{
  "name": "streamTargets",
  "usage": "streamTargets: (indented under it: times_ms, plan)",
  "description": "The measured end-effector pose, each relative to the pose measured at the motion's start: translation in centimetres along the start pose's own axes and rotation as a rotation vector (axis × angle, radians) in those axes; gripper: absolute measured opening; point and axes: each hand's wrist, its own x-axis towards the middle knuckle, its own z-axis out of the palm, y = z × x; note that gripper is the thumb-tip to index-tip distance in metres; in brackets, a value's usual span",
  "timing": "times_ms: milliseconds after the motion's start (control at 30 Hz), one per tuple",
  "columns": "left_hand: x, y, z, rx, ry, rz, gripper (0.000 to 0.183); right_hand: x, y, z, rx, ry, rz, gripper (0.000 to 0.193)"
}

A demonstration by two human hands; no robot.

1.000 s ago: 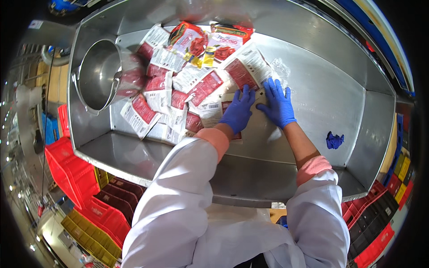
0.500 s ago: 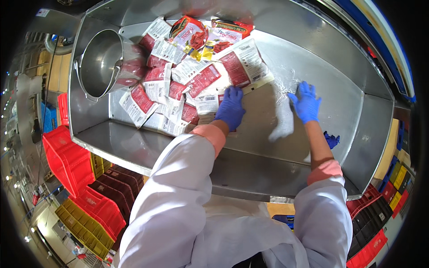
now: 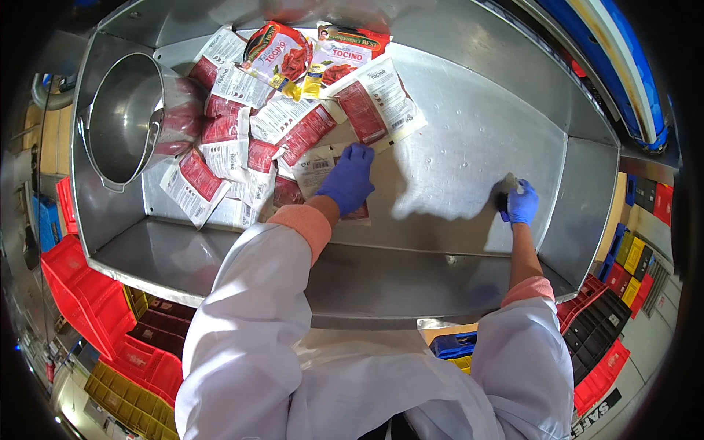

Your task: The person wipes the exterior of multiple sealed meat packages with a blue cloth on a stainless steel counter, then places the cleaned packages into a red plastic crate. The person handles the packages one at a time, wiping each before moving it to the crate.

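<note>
Your pouches (image 3: 308, 136) lie heaped and overlapping just right of the steel bucket (image 3: 180, 114). Most are flat, white printed panel plus clear window onto dark red contents; plastic is glossy, a bit creased. Two at the heap's far edge, up and right of the bucket, show red-and-white fronts with a food picture and yellow patches. Your left hand (image 3: 348, 180), right of the bucket, fingers together, rests over a pouch; can't tell if it grips. Your right hand (image 3: 522, 203), well right of the bucket, fingers bent at something small, dark and pale; can't tell if pinched. Steel tray (image 3: 469, 125) extends right of the bucket.
</note>
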Motion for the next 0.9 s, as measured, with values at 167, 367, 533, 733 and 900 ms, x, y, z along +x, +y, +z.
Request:
streamTargets:
  times_ms: [167, 367, 533, 733, 900]
  plan:
    - [0.8, -0.8, 1.4, 0.089, 0.045, 0.108, 0.068, -1.9, -0.3, 1.0, -0.395, -0.383, 0.141, 0.037]
    - [0.6, -0.7, 1.1, 0.471, -0.055, 0.209, 0.062, -3.2, -17.4, -0.3, 0.403, -0.029, -0.117, 0.014]
    - [0.8, -0.7, 1.2, 0.589, -0.012, 0.248, 0.047, -9.6, -30.1, -0.5, 0.414, 0.062, -0.786, 0.018]
    - [1.1, -0.8, 1.8, 0.21, 0.041, 0.2, 0.046, -5.7, -29.7, 2.0, 0.404, 0.017, -0.51, 0.006]
    - [1.2, -2.0, 2.3, 0.067, 0.086, 0.2, 0.043, -6.8, -31.2, 1.3, 0.342, 0.044, -0.558, 0.007]
